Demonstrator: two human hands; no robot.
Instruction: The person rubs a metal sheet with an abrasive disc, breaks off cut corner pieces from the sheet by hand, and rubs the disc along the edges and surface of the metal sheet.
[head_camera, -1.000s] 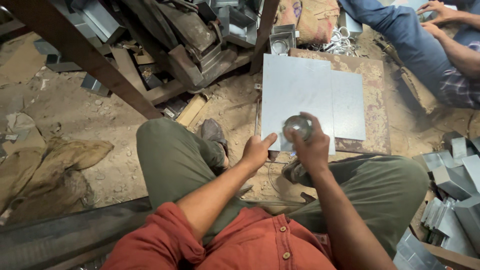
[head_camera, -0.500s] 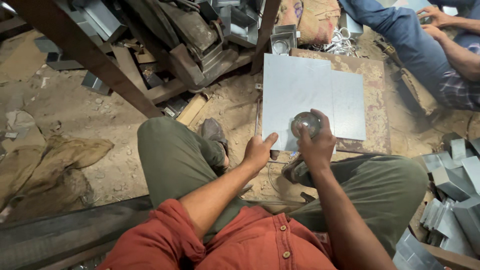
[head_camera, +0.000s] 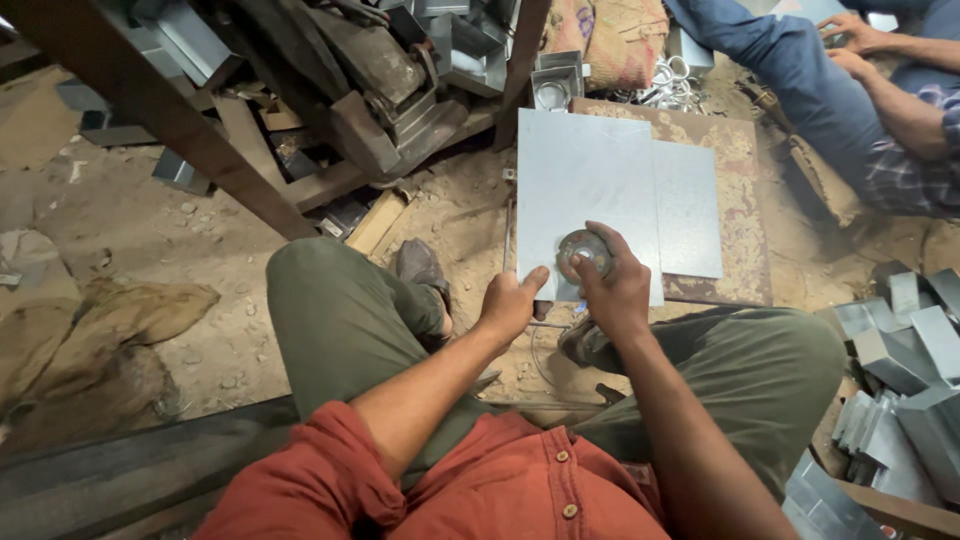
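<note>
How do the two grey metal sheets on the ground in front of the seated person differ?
The larger sheet lies to the left and on top, its right edge overlapping the smaller sheet. The larger sheet reaches nearer the person, where the left hand touches its near edge and the right hand holds a round metal object on it; the smaller sheet is untouched. Both are flat, rectangular and grey.

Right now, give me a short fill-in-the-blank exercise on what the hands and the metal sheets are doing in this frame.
1. The right hand holds a small ____ metal object over the sheet.
2. The left hand touches the near ____ of the larger grey sheet.
3. The smaller sheet lies to the ____ of the larger one.

Missing words: round; edge; right
</note>
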